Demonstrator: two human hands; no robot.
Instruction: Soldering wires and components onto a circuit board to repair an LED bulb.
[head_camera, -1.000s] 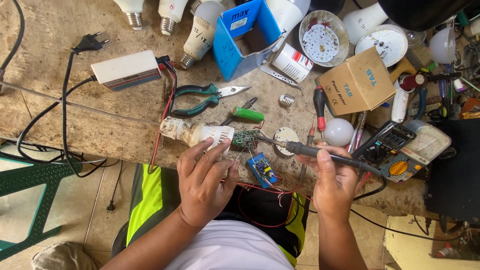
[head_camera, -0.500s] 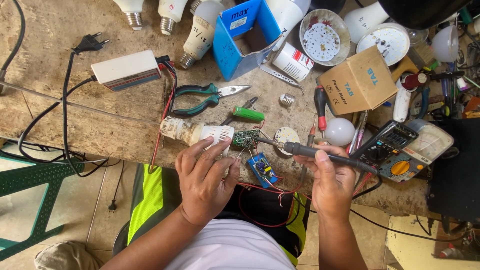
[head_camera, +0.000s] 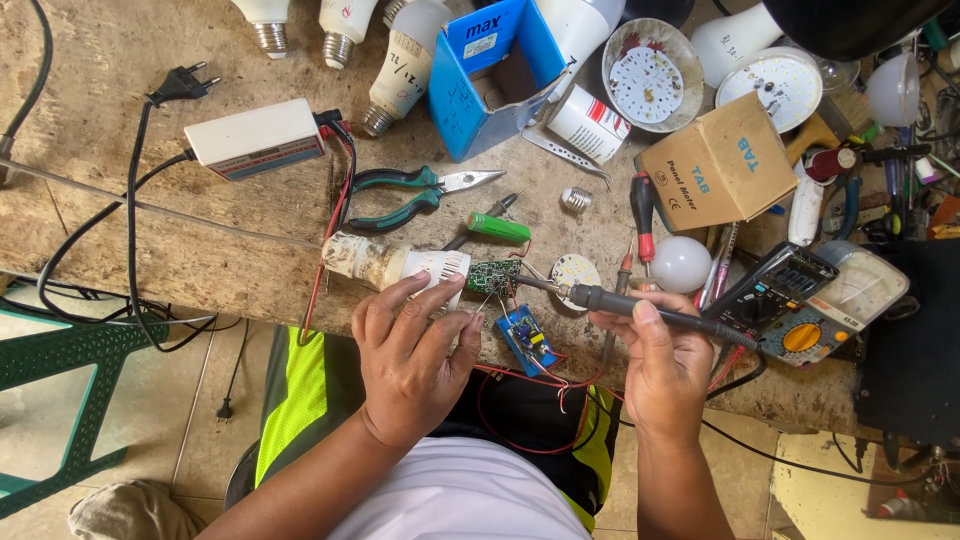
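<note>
A soldering iron (head_camera: 640, 305) is held in the right hand (head_camera: 665, 370), with the fingers curled round its dark handle and the thumb (head_camera: 645, 318) laid along the top; its metal tip points left and ends at a green circuit board (head_camera: 492, 275). That board sticks out of the open end of a white bulb housing (head_camera: 400, 265), which lies on its side at the near edge of the workbench (head_camera: 120, 250). The housing is steadied by the left hand (head_camera: 412, 360), whose fingers are lightly spread and laid over it from the near side, the fingertips (head_camera: 440, 285) touching the white shell; whether the board itself is pinched cannot be told. A small blue board (head_camera: 527, 338) with red wires lies just beside the left thumb, between the two hands. A round white LED disc (head_camera: 575, 270) lies just behind the iron's tip. Farther back on the bench are seen green-handled pliers (head_camera: 415, 190), a green-capped tool (head_camera: 490, 225), a white box (head_camera: 258, 138) with a black plug lead, an open blue carton (head_camera: 490, 70) and a brown carton (head_camera: 720, 170). A multimeter (head_camera: 785, 300) with a yellow dial lies right of the right hand, near a white bulb (head_camera: 681, 264).
</note>
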